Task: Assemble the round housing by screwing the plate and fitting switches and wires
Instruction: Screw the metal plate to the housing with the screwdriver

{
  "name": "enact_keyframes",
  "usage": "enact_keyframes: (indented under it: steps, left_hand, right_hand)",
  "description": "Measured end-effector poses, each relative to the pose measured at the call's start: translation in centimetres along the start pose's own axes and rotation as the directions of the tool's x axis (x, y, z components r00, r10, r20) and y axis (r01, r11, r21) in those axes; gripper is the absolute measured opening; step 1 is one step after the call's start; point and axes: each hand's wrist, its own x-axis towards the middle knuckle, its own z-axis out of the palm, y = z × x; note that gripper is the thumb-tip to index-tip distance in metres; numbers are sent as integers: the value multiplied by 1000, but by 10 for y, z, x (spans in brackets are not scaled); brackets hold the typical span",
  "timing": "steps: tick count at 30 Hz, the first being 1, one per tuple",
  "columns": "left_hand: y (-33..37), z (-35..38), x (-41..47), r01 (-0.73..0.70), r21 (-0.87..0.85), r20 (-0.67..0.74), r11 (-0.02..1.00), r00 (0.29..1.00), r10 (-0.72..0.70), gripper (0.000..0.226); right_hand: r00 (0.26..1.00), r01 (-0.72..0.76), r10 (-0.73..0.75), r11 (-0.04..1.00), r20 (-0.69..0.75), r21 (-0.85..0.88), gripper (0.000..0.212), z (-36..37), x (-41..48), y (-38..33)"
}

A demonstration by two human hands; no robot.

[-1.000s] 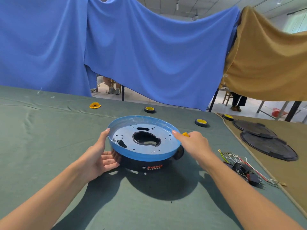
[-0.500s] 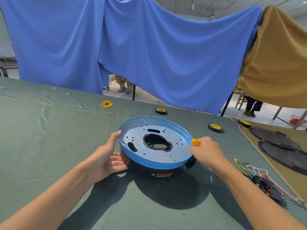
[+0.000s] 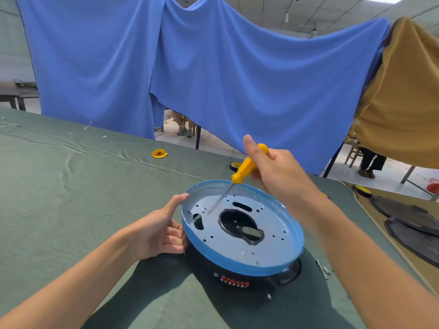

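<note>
**A:** so where was the black round plastic housing (image 3: pixel 237 279)?

**B:** on the green cloth-covered table (image 3: pixel 71 198), with the blue-rimmed round metal plate (image 3: pixel 273 241) on top. The left hand (image 3: pixel 161 231) curled round the housing's side, I guess to stop it spinning. The right hand (image 3: pixel 278 172) gripped a yellow-handled screwdriver (image 3: pixel 247 166), tip angled down toward the plate's left holes.

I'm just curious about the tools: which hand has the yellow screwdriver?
The right hand grips the yellow screwdriver above the plate; the left hand only holds the housing by its edge.
</note>
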Motion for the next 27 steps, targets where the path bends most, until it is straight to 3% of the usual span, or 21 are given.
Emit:
enact_keyframes:
  steps: [6, 10, 15, 19, 27]
  left_hand:
    - [4, 7, 14, -31, 110, 57, 993, 998, 25, 88]
    - [8, 18, 26, -74, 171, 14, 983, 997, 73, 98]
    - [9, 21, 28, -105, 201, -21, 974, 993, 112, 99]
    - [8, 21, 27, -107, 197, -4, 975, 994, 109, 87]
    - [5, 19, 31, -125, 183, -8, 975, 992, 129, 90]
  right_hand:
    - [991, 112, -128, 958, -42, -265, 39, 23, 23, 13]
    - [984, 148, -174, 927, -45, -345, 19, 26, 34, 26]
    - [970, 217, -244, 874, -8, -435, 23, 22, 45, 28]
    - [966, 250, -250, 853, 62, -459, 22, 23, 48, 24]
    - [961, 278, -247, 836, 128, -474, 21, 28, 48, 21]
